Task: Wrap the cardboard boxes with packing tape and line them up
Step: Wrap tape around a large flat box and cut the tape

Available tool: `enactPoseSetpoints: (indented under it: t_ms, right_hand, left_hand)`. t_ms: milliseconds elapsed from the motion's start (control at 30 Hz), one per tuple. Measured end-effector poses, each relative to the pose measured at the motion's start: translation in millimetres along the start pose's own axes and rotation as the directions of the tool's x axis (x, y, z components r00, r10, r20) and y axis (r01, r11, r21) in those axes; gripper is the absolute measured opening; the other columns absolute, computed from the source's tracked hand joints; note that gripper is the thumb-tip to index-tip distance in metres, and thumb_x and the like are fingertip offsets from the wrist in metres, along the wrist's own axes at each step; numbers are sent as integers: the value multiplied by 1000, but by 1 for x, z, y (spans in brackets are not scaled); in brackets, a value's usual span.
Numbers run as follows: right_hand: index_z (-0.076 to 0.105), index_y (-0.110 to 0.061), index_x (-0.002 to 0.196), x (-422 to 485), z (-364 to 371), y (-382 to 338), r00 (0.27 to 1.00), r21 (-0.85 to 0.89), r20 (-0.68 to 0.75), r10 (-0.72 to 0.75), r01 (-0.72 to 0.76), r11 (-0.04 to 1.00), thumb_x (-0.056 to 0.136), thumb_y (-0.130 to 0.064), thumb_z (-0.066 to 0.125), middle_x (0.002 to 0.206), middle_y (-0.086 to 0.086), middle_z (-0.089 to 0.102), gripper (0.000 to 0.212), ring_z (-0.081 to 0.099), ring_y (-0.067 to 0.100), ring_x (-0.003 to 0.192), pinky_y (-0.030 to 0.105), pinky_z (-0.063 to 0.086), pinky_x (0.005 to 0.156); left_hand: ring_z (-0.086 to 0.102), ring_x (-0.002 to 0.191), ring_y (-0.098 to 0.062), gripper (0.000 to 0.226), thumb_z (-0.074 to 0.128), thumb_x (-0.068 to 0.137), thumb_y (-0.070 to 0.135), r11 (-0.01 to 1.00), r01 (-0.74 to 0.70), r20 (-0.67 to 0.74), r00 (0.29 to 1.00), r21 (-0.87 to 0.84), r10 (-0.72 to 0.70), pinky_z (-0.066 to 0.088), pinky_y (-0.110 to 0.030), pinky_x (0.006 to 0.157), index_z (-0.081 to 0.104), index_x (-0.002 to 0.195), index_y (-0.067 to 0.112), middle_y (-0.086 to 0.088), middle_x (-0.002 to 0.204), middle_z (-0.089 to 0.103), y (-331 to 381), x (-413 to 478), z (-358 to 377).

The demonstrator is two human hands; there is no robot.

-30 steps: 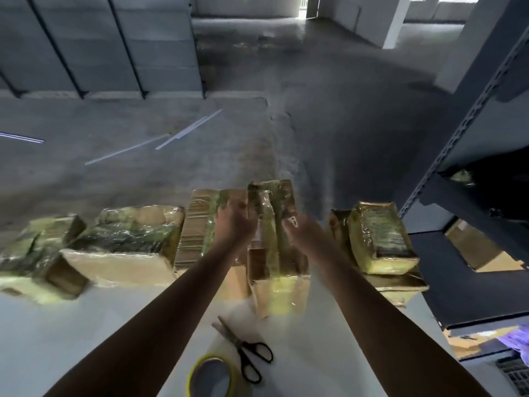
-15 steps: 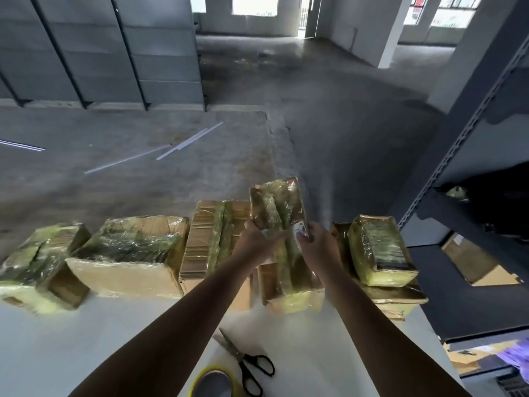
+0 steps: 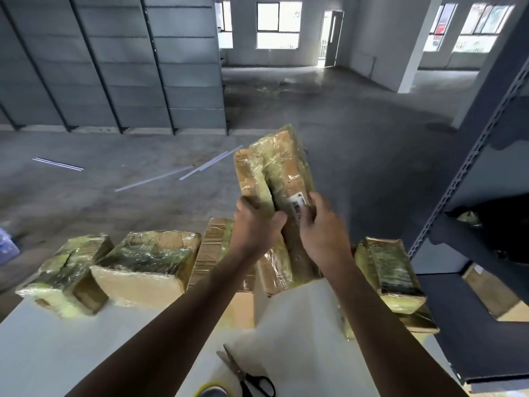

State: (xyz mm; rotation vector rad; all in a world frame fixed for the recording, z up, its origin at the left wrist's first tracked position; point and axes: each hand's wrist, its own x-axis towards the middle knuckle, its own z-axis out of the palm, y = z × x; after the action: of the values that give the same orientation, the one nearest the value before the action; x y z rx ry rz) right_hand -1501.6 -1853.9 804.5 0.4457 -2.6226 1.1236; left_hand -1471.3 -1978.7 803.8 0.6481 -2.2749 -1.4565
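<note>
**A:** Both hands are on it! The left hand (image 3: 253, 227) has fingers and thumb curled round the lower left edge of the long, tape-wrapped brown cardboard box (image 3: 280, 170). The right hand (image 3: 323, 227) grips the opposite side, fingers over its white barcode label (image 3: 297, 206).

**B:** And the box is reared up, tilted away, over the far edge of the white table (image 3: 57, 348). I can't tell whether its lower end touches down. That glossy film looks slippery.

**A:** My worry exactly. If it slips, it could go over to the grey concrete floor (image 3: 343, 124), or land on the row of wrapped cardboard boxes (image 3: 148, 262) at left.

**B:** Watch the right too: the stack of yellowish wrapped boxes (image 3: 389, 273) sits at the table corner, just beside the right forearm. A careless swing could knock it off.

**A:** The black-handled scissors (image 3: 252, 379) and yellow tape roll (image 3: 210, 391) lie at the near edge, well apart.
</note>
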Motion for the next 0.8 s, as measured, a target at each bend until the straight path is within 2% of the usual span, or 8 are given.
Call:
enactPoseSetpoints:
  t_ms: [133,267,367,467,533,600,667,800]
  right_hand:
    - [44,-17,115,5,1,-43,999,-45,-43,9,-11,999,98,-37,44,86,1,54,25,62,31,89,31,34,66]
    - [44,-15,105,1,12,-86,979,-95,-194,-56,38,995,102,-32,37,81,7,58,18,61,38,82,34,33,61]
    - [46,-13,104,-2,24,-120,974,-173,-213,-81,45,984,102,-29,35,82,9,61,20,62,38,82,36,36,63]
    - [45,-15,97,-8,37,-153,972,-202,-218,-82,38,979,102,-28,37,77,5,54,17,60,37,83,35,33,64]
    - [44,-15,94,-15,47,-175,976,-208,-194,-95,54,977,102,-29,37,73,2,51,18,59,37,82,37,36,64]
    - [49,-10,96,-24,57,-194,983,-186,-153,-97,68,980,101,-28,37,79,9,60,22,59,37,84,41,44,68]
    - [54,-6,97,-31,66,-209,990,-126,-115,-84,70,990,101,-26,40,86,14,64,25,59,34,84,43,48,72]
    - [59,-11,91,-42,76,-227,999,-54,-2,-37,37,998,100,-29,46,78,-2,59,25,54,12,66,23,42,58]
  left_hand:
    - [50,104,-25,52,67,75,29,994,-81,-63,995,-78,77,45,-36,87,38,114,13,-7,115,48,-1,-10,-21]
    - [52,100,-21,58,76,73,32,966,-156,-118,984,-207,134,43,-27,77,38,112,12,-6,112,48,-8,-15,-55]
    - [56,95,-9,63,79,71,43,941,-215,-91,976,-263,198,42,-15,69,38,110,16,-2,111,51,-20,-13,-96]
    - [59,92,-8,52,75,75,50,935,-195,-42,981,-297,191,49,-20,66,39,103,24,5,103,53,-33,-6,-147]
    - [66,90,-18,41,69,84,44,884,-119,-3,991,-451,132,58,-31,64,40,106,24,-1,105,57,-40,4,-186]
    - [66,98,-21,50,69,83,42,845,-121,-37,992,-521,119,59,-36,72,40,119,23,-8,118,57,-49,16,-226]
    - [58,111,-17,59,69,75,49,861,-261,-126,965,-437,229,54,-40,89,43,123,27,-3,127,49,-61,26,-263]
    - [49,120,-4,67,59,73,61,860,-349,-212,934,-372,287,43,-28,100,49,129,27,4,131,47,-89,29,-316]
